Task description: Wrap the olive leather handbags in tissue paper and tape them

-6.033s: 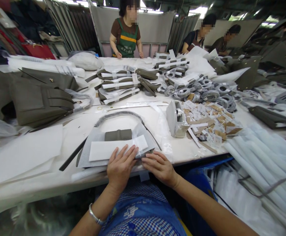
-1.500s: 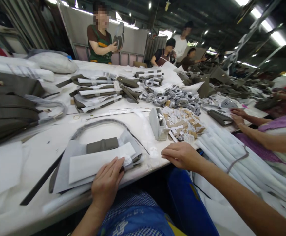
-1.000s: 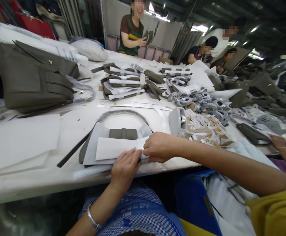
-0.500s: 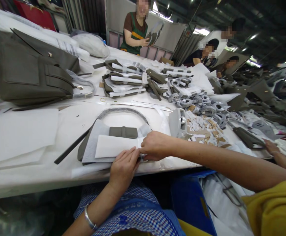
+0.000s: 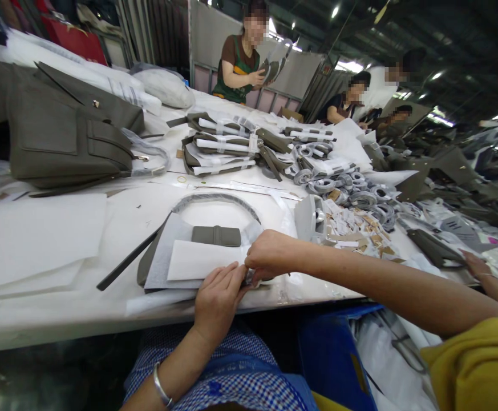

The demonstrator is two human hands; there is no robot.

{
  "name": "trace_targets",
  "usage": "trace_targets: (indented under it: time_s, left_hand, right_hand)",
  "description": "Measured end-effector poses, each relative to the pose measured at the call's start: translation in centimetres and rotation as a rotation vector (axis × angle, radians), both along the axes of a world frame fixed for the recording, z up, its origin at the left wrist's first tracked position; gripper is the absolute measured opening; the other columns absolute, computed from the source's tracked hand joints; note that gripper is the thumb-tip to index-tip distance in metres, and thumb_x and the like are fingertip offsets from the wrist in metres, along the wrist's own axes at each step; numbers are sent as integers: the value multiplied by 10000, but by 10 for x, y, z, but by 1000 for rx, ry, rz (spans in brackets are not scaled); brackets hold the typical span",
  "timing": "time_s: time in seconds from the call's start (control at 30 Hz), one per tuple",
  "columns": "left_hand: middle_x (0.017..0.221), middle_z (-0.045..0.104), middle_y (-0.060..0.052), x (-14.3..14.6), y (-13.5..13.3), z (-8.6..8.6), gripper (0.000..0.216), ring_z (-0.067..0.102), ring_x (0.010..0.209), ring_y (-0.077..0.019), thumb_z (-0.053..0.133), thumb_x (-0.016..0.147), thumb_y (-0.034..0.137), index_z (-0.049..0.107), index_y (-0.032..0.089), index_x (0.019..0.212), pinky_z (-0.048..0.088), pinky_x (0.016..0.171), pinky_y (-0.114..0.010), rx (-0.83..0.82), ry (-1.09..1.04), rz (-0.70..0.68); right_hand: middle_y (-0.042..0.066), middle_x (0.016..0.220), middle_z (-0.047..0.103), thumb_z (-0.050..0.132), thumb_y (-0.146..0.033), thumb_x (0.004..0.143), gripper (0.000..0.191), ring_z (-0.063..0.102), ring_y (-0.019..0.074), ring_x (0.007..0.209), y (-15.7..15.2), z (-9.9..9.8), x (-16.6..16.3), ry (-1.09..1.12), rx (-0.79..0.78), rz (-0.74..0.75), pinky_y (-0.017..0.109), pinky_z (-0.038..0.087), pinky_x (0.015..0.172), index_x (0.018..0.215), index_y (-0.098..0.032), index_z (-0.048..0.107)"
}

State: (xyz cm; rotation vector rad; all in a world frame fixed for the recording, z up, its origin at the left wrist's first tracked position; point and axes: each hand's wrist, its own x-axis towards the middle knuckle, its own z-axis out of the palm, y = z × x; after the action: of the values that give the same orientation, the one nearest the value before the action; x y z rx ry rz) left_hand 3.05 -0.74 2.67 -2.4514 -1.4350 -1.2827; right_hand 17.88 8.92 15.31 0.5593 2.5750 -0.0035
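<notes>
A dark olive handbag (image 5: 144, 269) lies flat on the white table (image 5: 116, 311), with its plastic-wrapped handle (image 5: 214, 198) arching away from me and a dark strap (image 5: 122, 260) sticking out to the left. Thin white foam wrap (image 5: 172, 228) covers much of the bag, and a folded white sheet (image 5: 201, 261) lies across it beside an olive flap (image 5: 217, 236). My left hand (image 5: 219, 294) rests with outstretched fingers on the near edge of the sheet. Closed at the bag's right end, my right hand (image 5: 270, 254) pinches something its fingers hide.
A large olive bag (image 5: 69, 137) stands at the back left. Beyond my work lie wrapped straps and bag parts (image 5: 223, 145), coiled straps (image 5: 355, 191) and loose tags (image 5: 355, 225). White sheets (image 5: 39, 234) lie at left. A blue bin (image 5: 332, 359) is below the edge; co-workers (image 5: 240, 65) stand across.
My right hand has shifted slightly at the bag's right end, its fingers still closed. My left hand stays on the sheet. The whole view has tilted a little.
</notes>
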Motion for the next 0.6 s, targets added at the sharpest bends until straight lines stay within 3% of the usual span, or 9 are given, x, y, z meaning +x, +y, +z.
trace_targets:
  time_s: [0.27,0.6]
  left_hand:
    - [1152,724,-91,-1,0,-3,298,677,1069,-216,512,990,292,609,140,1227,472,968,-361,22,1,-2]
    - [1148,726,-75,-1,0,-7,287,672,1084,-220,464,1009,295,619,170,1216,469,963,-367,-15,-3,-12]
  right_hand:
    - [36,755,754,730,-308,829,75,676,190,725,17,6,-14,-82,-76,25,268,279,528,866,-266,780]
    - [40,768,749,673,-518,858,290,631,167,674,51,-4,-30,-156,-92,27,266,256,526,829,-244,762]
